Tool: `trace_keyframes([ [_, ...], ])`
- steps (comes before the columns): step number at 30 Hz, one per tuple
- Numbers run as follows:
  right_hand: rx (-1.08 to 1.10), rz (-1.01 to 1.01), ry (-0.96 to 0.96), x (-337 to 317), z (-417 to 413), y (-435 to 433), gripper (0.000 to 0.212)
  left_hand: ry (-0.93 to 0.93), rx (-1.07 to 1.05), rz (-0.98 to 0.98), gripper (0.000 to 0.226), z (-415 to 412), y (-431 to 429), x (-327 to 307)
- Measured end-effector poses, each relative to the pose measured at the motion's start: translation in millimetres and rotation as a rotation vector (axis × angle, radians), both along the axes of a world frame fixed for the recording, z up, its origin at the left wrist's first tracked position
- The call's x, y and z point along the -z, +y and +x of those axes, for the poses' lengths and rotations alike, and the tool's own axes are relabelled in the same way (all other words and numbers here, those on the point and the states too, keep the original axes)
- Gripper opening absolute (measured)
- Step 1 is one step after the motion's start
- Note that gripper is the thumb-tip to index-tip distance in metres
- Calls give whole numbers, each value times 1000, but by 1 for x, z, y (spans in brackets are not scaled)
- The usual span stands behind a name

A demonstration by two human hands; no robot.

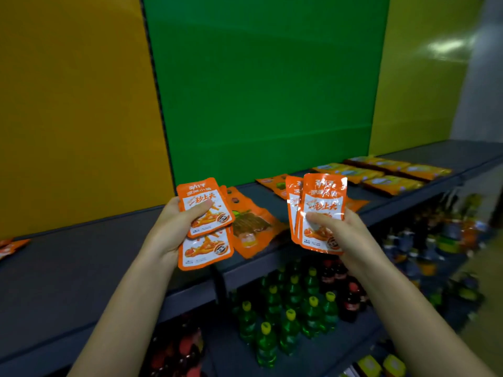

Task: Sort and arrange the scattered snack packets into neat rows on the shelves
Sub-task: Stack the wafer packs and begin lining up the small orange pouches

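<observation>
Left hand (170, 227), right hand (351, 236) gripping packets (324, 202), shelf (81, 273)

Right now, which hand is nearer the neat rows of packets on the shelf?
Right. The right hand is just in front and left of the rows; the left hand is farther left.

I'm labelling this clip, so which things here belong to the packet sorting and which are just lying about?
Job: left hand holding orange packets; right hand holding a packet stack; loose packets on the shelf; laid rows.
Lying about: green bottles, dark bottles below.
</observation>
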State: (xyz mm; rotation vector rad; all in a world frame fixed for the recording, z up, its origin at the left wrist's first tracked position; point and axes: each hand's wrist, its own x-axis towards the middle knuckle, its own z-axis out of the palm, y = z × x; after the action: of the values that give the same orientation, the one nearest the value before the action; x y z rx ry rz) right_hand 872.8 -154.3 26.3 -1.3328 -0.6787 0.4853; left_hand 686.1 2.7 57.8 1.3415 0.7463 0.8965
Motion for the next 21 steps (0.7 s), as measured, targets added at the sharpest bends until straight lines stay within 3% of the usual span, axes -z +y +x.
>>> trace_keyframes([
  [4,46,-46,22,5,57,-51,15,-39,93,-10,27,69,-44,5],
  [14,114,-111,20,23,196,-159,21,-38,191,-60,33,222,-139,37],
  [21,209,-120,70,30,281,-201,19,-14,265,7,35,335,-173,35],
])
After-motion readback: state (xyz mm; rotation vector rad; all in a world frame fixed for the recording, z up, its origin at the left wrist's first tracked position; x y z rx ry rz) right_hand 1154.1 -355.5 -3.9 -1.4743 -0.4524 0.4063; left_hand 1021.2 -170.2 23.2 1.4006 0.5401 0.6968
